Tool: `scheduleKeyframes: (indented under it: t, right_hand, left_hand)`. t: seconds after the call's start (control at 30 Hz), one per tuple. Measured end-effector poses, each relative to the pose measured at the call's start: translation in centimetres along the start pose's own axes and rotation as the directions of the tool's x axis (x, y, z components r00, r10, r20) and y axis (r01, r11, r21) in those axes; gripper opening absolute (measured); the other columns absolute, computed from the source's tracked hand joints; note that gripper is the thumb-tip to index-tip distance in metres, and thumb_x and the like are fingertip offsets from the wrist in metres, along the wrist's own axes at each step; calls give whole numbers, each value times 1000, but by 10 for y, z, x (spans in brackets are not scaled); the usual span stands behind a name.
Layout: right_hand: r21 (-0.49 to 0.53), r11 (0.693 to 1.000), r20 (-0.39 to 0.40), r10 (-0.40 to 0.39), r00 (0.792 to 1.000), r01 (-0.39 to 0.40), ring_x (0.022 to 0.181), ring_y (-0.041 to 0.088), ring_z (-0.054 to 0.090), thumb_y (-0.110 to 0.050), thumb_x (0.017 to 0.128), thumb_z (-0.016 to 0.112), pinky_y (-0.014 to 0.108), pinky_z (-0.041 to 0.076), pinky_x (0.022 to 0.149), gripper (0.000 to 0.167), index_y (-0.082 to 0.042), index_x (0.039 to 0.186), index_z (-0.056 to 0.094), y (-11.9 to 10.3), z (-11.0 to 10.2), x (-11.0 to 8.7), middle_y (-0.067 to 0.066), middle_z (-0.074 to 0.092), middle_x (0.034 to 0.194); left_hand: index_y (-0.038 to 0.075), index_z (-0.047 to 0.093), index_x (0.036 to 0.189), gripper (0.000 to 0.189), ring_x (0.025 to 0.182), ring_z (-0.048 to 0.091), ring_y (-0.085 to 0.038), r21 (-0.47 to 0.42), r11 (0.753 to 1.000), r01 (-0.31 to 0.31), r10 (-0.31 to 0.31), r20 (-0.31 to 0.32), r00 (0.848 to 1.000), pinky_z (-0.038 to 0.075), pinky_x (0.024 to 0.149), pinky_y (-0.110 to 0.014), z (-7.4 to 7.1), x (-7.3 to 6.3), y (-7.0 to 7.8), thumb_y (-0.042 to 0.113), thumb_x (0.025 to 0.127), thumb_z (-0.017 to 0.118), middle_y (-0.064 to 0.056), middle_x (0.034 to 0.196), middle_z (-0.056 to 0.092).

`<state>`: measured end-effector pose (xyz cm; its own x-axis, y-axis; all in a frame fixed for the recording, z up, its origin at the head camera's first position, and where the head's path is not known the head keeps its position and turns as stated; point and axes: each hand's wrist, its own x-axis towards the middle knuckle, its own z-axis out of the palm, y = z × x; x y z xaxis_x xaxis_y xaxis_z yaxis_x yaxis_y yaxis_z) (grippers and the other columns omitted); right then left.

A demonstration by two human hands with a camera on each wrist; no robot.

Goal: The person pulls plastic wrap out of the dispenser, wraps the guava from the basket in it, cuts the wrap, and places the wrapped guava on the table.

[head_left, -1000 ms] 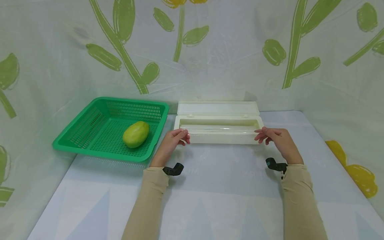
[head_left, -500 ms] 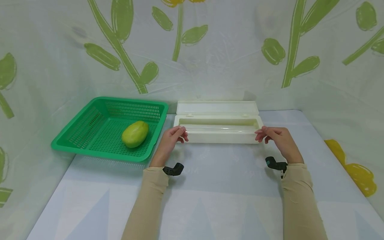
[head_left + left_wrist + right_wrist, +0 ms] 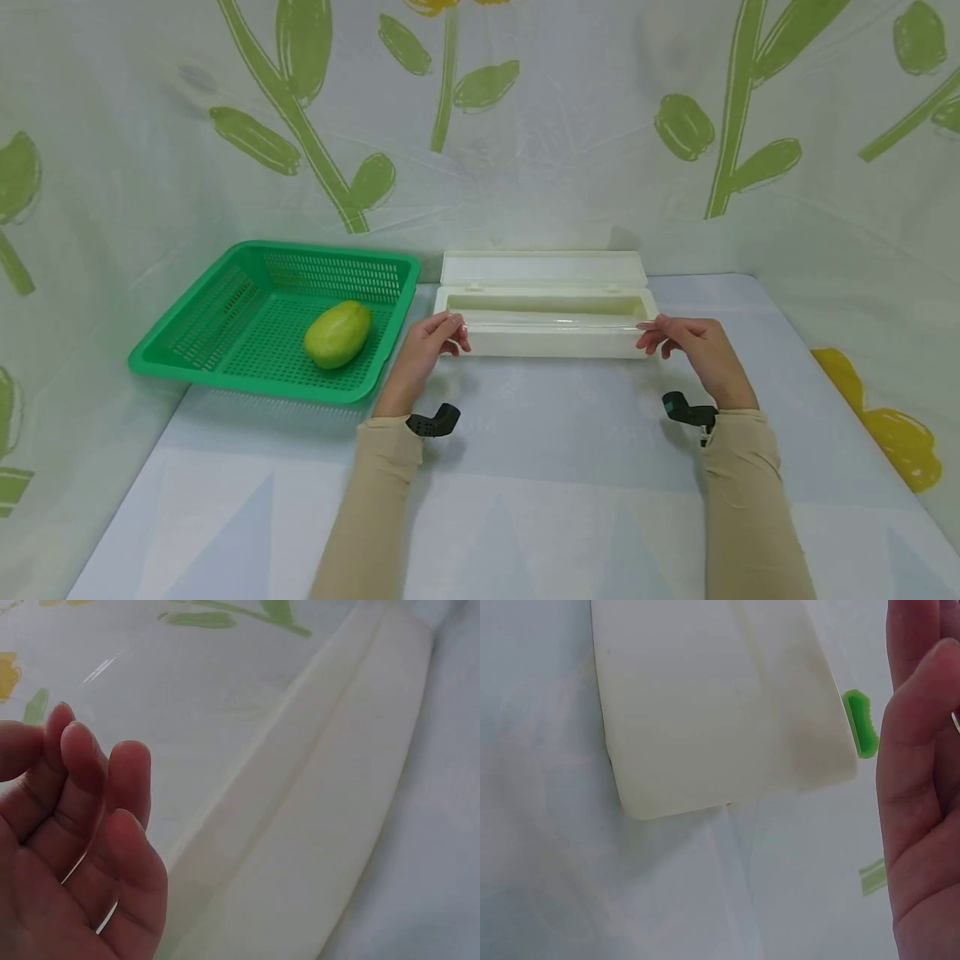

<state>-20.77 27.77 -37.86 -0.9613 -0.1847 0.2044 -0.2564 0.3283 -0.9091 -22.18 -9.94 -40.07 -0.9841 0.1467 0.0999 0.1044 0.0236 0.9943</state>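
A long white cling film dispenser (image 3: pixel 555 345) sits at the table's back, its lid (image 3: pixel 543 268) tipped back. Along its opening runs a clear, glossy strip of cling film (image 3: pixel 555 321). At the left end, my left hand (image 3: pixel 426 350) pinches the film's edge between thumb and forefinger, the other fingers loosely bent. My right hand (image 3: pixel 699 348) pinches the film at the right end. In the left wrist view, the left hand's (image 3: pixel 90 840) fingers stand beside the dispenser's wall (image 3: pixel 300 810). The right wrist view cuts off most of the right hand (image 3: pixel 930 787), hiding its pinch.
A green plastic basket (image 3: pixel 285 386) stands left of the dispenser, close to my left forearm. In it lies a yellow-green papaya (image 3: pixel 337 335). A small green piece (image 3: pixel 861 724) shows beside the dispenser in the right wrist view. A patterned sheet (image 3: pixel 555 167) hangs behind the table.
Both hands keep their hold on the cling film. The left hand has risen slightly and shifted a little left, and the film's front edge now lies a bit higher over the dispenser.
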Motion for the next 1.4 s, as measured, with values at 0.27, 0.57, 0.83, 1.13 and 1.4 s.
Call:
scheduleKeyframes:
  t: [0.27,0.57,0.83,1.13,1.4]
  right_hand:
    - [48,999,-23,1,1000,0,74,24,57,-27,93,47,28,46,62,38,7,101,63,4,2,-6,13,66,82]
    - [67,998,-31,17,999,-15,76,24,58,-29,92,48,28,47,63,37,2,100,65,4,14,-10,13,66,82]
    - [42,999,-26,-7,1000,8,74,25,57,-28,93,46,29,47,63,37,3,98,65,-1,13,-6,13,66,81]
    - [65,998,-49,-2,999,5,73,24,57,-27,93,47,28,46,62,35,2,98,66,-3,13,-7,13,65,80]
    - [75,997,-58,-7,998,12,73,25,57,-24,93,47,27,45,61,33,3,98,65,-6,13,-6,15,65,80]
  left_hand:
    - [-1,55,84,42,82,57,-26,-70,994,81,-77,55,996,44,80,-40,1,0,5,41,88,53,-12,83,54]
    - [0,55,84,36,81,57,-26,-160,976,150,-137,95,986,39,86,-48,-8,-7,-1,36,88,54,-12,83,55]
    - [1,55,85,39,80,56,-25,-145,977,154,-143,83,986,42,82,-42,-7,-6,-7,39,86,55,-12,82,55]
    - [1,56,84,39,79,57,-25,-68,990,122,-118,65,991,46,76,-35,-6,-5,-2,41,87,54,-13,81,56]
    - [2,56,84,40,79,57,-26,-72,992,103,-100,47,994,46,74,-33,-3,-7,8,42,86,54,-12,82,54]
